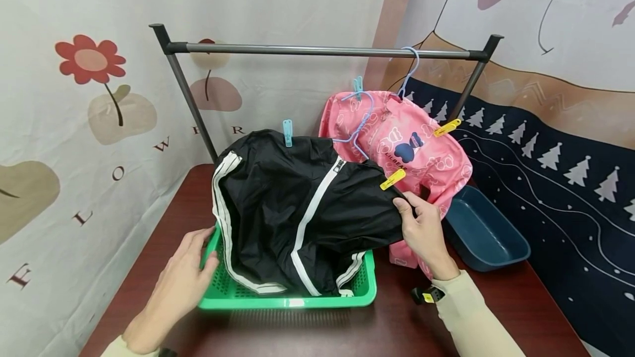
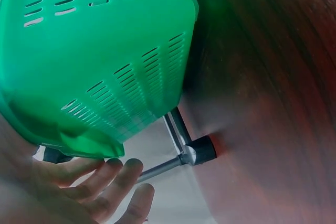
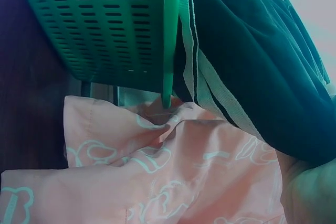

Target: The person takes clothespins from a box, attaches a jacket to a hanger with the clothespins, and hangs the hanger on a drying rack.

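A black jacket [image 1: 268,191] with white stripes and a white front zip lies over the green basket [image 1: 288,303], its lower part inside. A blue hanger [image 1: 366,117] sticks out of its neck. A blue clothespin [image 1: 288,133] and a yellow clothespin [image 1: 393,179] are on its shoulders. My right hand [image 1: 424,230] pinches the jacket's edge just below the yellow clothespin. At the basket's left rim is my left hand [image 1: 181,274]; the left wrist view shows its fingers [image 2: 118,187] fairly straight beside the rim.
A pink jacket [image 1: 397,131] hangs from a dark metal rack [image 1: 297,50] on another blue hanger [image 1: 409,73], with blue [image 1: 358,87] and yellow [image 1: 447,128] clothespins on it. A dark blue tub [image 1: 488,230] stands to the right on the brown table [image 1: 278,337].
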`<state>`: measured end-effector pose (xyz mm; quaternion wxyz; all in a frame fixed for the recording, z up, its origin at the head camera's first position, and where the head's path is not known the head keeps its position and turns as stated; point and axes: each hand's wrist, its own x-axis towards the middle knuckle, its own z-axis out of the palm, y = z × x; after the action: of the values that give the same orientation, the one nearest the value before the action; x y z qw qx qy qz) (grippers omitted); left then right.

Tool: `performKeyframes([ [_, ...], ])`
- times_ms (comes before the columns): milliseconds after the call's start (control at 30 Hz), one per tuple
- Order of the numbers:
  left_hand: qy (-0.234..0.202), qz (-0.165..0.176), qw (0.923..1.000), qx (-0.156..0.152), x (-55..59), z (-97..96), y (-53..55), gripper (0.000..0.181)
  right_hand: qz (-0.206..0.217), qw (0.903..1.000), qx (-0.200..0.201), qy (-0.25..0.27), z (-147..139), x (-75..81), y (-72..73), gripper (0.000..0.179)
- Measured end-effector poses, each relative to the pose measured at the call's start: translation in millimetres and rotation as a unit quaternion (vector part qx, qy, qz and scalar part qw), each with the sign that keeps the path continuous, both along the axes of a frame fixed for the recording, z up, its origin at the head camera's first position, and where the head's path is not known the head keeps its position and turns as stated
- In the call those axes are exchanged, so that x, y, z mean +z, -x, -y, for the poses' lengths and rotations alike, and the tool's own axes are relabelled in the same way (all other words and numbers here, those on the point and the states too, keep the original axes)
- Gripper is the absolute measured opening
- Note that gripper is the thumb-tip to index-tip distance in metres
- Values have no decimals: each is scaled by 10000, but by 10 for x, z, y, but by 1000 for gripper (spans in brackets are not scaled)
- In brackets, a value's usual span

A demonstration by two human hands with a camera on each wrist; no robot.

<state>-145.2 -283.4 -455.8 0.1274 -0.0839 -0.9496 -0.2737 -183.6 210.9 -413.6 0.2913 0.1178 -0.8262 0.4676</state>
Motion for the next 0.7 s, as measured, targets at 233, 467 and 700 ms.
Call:
performKeyframes([
  [233,28,36,10000,65,3,51,-9,55,14,10000,40,32,10,-5,9,18],
  [467,39,250,9996,108,4,146,-4,55,34,10000,47,62,18,-3,9,19],
  [700,14,199,9997,140,-7,224,1,55,68,9999,56,107,14,2,12,18],
])
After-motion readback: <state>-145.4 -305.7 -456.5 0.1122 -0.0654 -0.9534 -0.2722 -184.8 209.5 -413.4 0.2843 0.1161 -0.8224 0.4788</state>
